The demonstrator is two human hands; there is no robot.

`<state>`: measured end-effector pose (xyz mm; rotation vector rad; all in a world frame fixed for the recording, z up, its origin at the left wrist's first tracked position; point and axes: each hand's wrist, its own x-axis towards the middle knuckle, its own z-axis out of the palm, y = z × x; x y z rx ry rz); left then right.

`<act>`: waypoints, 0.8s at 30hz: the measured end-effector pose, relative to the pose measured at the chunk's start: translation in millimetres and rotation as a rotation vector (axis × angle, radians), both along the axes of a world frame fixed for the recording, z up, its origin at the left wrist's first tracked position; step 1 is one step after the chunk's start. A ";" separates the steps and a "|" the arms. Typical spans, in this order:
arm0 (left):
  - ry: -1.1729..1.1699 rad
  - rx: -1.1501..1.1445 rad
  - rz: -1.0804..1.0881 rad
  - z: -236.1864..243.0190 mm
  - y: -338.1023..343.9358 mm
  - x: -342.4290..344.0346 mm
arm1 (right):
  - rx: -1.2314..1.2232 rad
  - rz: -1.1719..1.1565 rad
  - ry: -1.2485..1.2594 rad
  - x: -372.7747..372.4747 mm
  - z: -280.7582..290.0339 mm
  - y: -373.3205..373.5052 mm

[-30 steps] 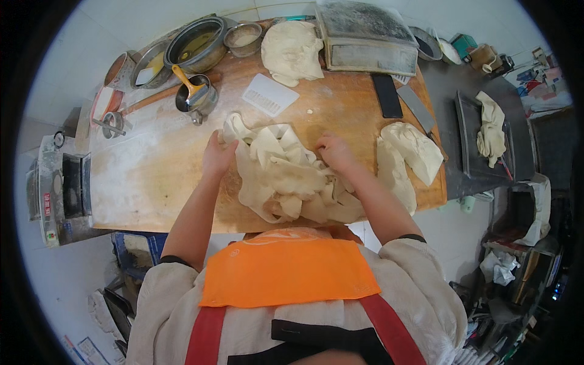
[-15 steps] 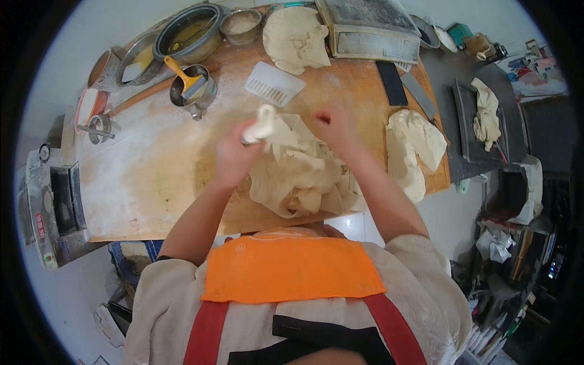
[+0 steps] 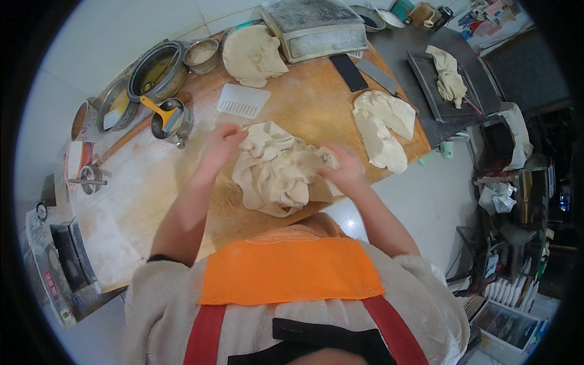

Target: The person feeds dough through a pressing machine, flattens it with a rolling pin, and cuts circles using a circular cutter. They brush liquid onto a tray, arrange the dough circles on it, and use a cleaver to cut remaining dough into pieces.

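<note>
Glare spots the floor (image 3: 344, 220), right fingers (image 3: 333, 174) are blurred, and corners black.

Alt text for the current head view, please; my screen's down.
A crumpled heap of pale dough lies on a floury wooden table, the left hand at its left edge and the right hand, blurred, at its right. A white slotted scraper lies beyond it; a thick dough piece and a black phone lie to the right.

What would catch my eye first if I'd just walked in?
Probably the bright orange cloth panel across the person's chest, at the lower middle. Just beyond it, a big heap of crumpled pale dough sits on the wooden table, between the left hand and right hand. Farther left, a yellow-handled tool leans in a metal cup.
</note>
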<state>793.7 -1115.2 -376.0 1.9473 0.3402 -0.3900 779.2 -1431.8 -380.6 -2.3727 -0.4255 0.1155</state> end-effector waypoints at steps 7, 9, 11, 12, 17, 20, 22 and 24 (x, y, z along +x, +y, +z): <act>0.047 -0.155 0.249 -46.5 -18.6 -41.8 | 0.287 -0.531 0.358 -10.4 -46.9 -58.3; 0.124 -0.267 0.235 -40.0 -21.0 -39.7 | 0.511 -0.446 0.250 -11.5 -18.6 -14.2; 0.174 -0.343 0.163 -38.8 -15.5 -35.4 | 0.280 -0.107 0.254 -38.5 -15.3 33.1; 0.150 -0.301 0.166 -44.5 -15.3 -38.4 | 0.216 0.006 0.040 -41.8 -23.5 34.3; 0.130 -0.039 0.251 -37.7 -26.3 -40.3 | 0.218 0.422 -0.076 -30.4 -52.4 10.0; 0.012 0.118 0.325 -50.0 -24.5 -55.9 | 0.388 -0.132 0.361 -12.9 -44.3 -18.1; 0.035 0.094 0.312 -68.5 -17.5 -66.7 | 0.016 0.049 0.023 -16.3 -45.6 -21.3; 0.111 0.155 0.247 -54.5 -16.1 -80.9 | -0.147 0.223 0.017 -49.7 -45.9 3.9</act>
